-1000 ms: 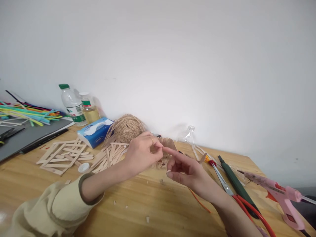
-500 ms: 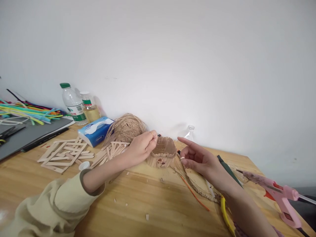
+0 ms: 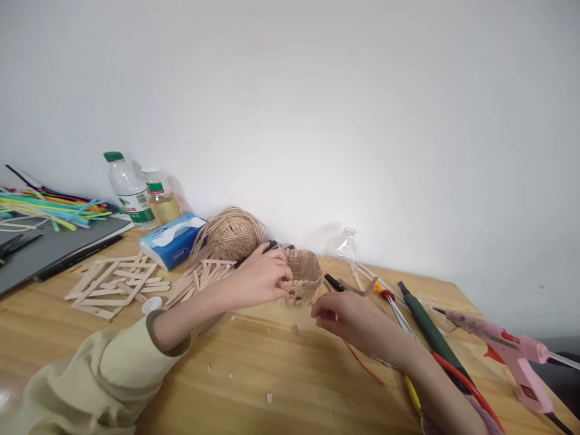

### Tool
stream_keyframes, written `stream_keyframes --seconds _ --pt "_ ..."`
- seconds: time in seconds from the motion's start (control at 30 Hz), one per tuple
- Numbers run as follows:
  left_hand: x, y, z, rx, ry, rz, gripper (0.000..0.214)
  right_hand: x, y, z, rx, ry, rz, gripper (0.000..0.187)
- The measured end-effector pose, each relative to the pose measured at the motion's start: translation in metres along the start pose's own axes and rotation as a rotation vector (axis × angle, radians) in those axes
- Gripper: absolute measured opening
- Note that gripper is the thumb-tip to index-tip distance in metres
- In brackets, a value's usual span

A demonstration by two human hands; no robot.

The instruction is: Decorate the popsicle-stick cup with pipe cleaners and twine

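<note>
A small basket (image 3: 309,266) with a scalloped rim, made of light wooden sticks, stands mid-table near the wall. My left hand (image 3: 259,275) is closed at its left side, fingers over the rim and thumb low on the outside. Just right of the basket's front, my right hand (image 3: 344,314) hovers low with fingers curled toward the thumb; whatever it may pinch is hidden. An orange pipe cleaner (image 3: 365,365) lies beneath that hand. Behind the hand is a black marker (image 3: 335,283).
Left of the basket are a twine ball (image 3: 233,232), loose craft sticks (image 3: 120,284), a tissue pack (image 3: 174,240) and two bottles (image 3: 129,193). To the right lie scissors (image 3: 401,311), a dark green tool (image 3: 428,323) and a pink glue gun (image 3: 514,350). A clear bottle top (image 3: 347,244) stands behind.
My left hand has come down from above the basket's rim onto its left side. My right hand has moved down and toward me, its fingers curling in, uncovering the scissors behind it.
</note>
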State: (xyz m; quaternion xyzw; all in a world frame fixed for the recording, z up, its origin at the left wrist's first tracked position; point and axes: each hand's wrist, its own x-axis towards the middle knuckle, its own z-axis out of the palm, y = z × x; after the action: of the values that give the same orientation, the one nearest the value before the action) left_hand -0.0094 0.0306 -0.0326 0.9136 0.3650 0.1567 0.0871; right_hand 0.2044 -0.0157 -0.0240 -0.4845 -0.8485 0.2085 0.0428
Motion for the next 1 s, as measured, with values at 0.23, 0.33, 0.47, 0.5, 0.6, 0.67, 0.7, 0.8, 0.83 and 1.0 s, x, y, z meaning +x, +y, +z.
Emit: stream_keyframes --seconds 0.23,0.33,0.47,0.5,0.6,0.67,0.7,0.8,0.83,1.0 --pt "0.001 0.001 -0.003 -0.039 -0.007 -0.024 0.015 0.003 0.000 0.001 -0.118 0.014 0.040 0.019" --pt "0.000 0.004 -0.005 -0.045 -0.016 -0.032 0.012 0.002 -0.005 -0.004 -0.111 0.050 0.046 0.023" --pt "0.000 0.003 -0.003 -0.069 -0.009 -0.033 0.011 0.003 -0.006 -0.002 -0.012 0.235 -0.014 0.020" --pt "0.000 0.003 -0.002 -0.076 -0.002 -0.032 0.012 0.004 -0.005 0.001 0.012 0.310 -0.041 0.019" --pt "0.001 0.003 0.000 -0.092 0.029 -0.035 0.012 0.009 0.000 0.008 -0.031 0.554 -0.139 0.013" --pt "0.000 0.005 0.000 -0.100 0.050 -0.036 0.012 0.012 0.004 0.012 -0.104 0.639 -0.205 0.021" --pt "-0.001 0.007 -0.001 -0.104 0.059 -0.032 0.012 0.013 0.006 0.013 -0.127 0.649 -0.225 0.026" --pt "-0.003 0.011 -0.004 -0.101 0.085 -0.004 0.011 0.016 0.009 0.014 -0.126 0.635 -0.253 0.026" --pt "-0.004 0.012 -0.004 -0.095 0.092 0.010 0.010 0.016 0.010 0.013 -0.114 0.629 -0.265 0.022" --pt "-0.007 0.011 -0.004 -0.065 0.138 0.083 0.008 0.011 0.008 0.010 -0.082 0.616 -0.296 0.009"
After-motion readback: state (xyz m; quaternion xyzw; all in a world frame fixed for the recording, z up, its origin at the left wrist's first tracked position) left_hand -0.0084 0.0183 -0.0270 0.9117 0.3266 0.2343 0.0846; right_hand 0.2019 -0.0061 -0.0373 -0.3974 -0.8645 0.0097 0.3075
